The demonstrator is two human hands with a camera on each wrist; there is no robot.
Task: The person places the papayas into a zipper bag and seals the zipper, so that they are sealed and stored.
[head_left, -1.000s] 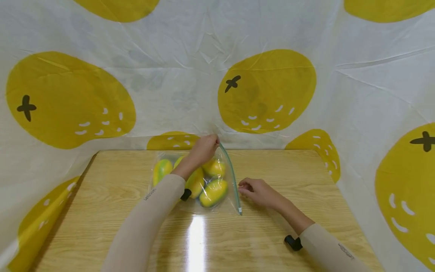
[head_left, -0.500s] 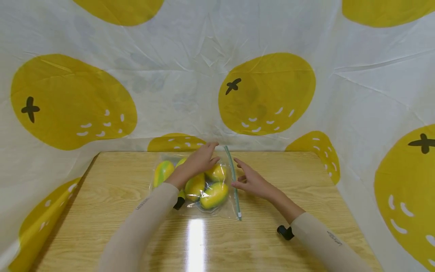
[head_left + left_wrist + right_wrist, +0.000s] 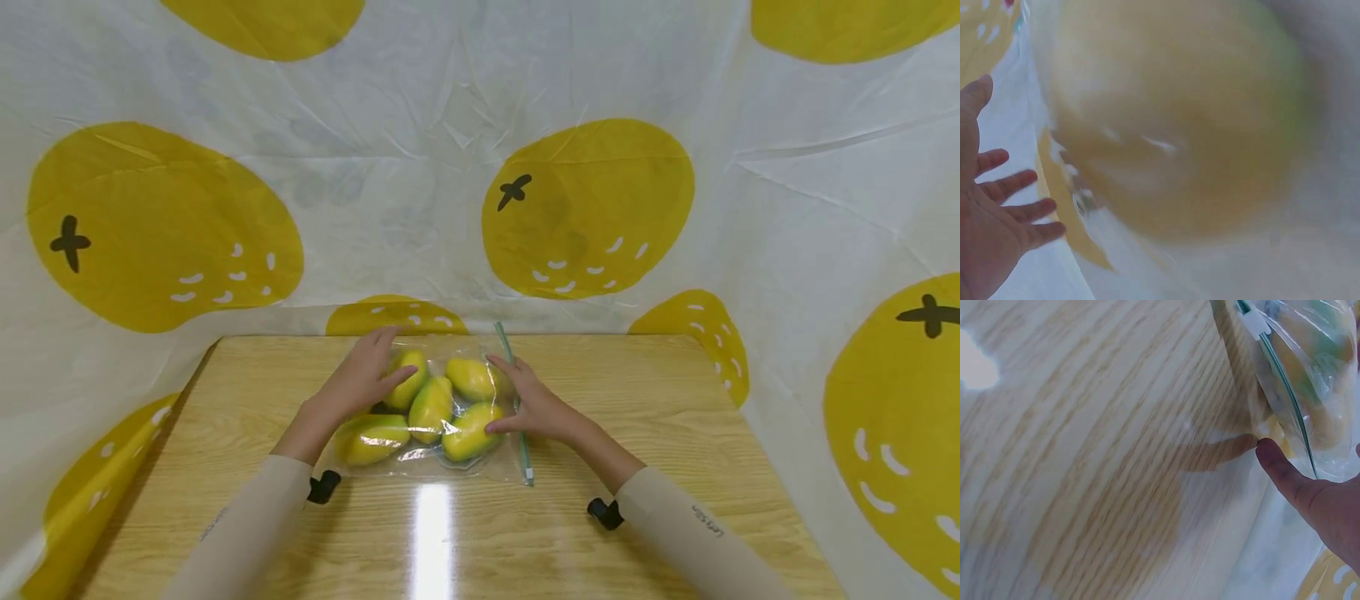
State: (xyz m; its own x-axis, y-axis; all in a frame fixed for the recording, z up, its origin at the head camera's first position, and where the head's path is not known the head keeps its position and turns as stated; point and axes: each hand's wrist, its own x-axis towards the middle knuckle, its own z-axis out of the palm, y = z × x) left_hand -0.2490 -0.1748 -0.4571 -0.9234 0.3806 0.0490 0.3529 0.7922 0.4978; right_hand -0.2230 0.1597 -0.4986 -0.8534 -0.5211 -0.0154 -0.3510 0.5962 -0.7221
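A clear zip bag (image 3: 420,471) lies flat on the table with several yellow-green mangoes (image 3: 431,410) inside. Its green zip strip (image 3: 525,450) runs along the right end, and a white slider (image 3: 1254,322) sits on that strip in the right wrist view. My left hand (image 3: 352,385) is at the bag's left part, fingers apart, around the upper left mango; the left wrist view shows the fingers spread beside a blurred mango (image 3: 1179,125). At the zip end, my right hand (image 3: 538,404) reaches over the strip, its thumb and fingers spread near the right-hand mangoes.
The wooden table (image 3: 637,375) ends at a white cloth (image 3: 390,208) printed with large yellow fruit, which stands behind and at both sides. A bright light reflection (image 3: 433,533) shows on the tabletop in front of the bag.
My left hand has let go of the zip's far end and moved left across the bag. The lower left mango has turned sideways. My right hand has come leftward over the zip.
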